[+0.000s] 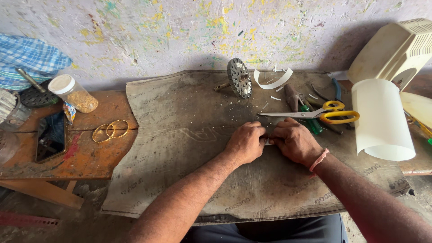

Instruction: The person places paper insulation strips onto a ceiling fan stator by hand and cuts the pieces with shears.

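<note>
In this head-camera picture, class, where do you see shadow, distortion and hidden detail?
Head view: soft daylight, a shadow behind the cream plastic housing; wide-lens bending at the edges; left hand and right hand sharp, the small white strip between them mostly hidden.

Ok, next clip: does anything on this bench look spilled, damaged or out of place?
Mostly small litter: white offcut slivers lie scattered on the grey mat beyond the hands, beside a curled white strip. A jar lies on its side on the orange table, lid on, nothing spilled. Both hands, left hand and right hand, pinch one small white piece.
</note>
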